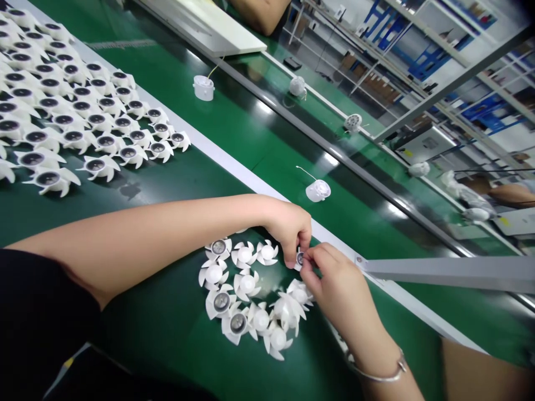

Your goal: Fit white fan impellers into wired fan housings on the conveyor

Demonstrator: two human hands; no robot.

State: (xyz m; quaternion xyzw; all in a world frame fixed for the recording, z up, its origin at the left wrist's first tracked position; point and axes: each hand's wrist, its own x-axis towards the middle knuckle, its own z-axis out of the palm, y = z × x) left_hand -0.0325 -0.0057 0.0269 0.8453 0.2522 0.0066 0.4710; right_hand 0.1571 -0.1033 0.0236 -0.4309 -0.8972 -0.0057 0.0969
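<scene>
Between the fingertips of both hands is a small white fan impeller [300, 259], its dark hub ring showing and most of its blades hidden. My left hand [290, 225] reaches across from the left, fingers bent down and closed on the impeller's far side. From the right, my right hand [336, 278], with a bracelet at the wrist, pinches its near edge. Just below lies a loose cluster of white fan impellers [246, 284] on the green table. Some show a smooth white hub, others a dark ringed one.
Rows of impellers [67, 120] cover the table's left side. Beyond a pale rail [234, 170] runs a green conveyor [259, 150] carrying white cylindrical housings [318, 190] with wires. A grey metal bar [451, 272] juts in at right. Shelving and parts of other people appear behind.
</scene>
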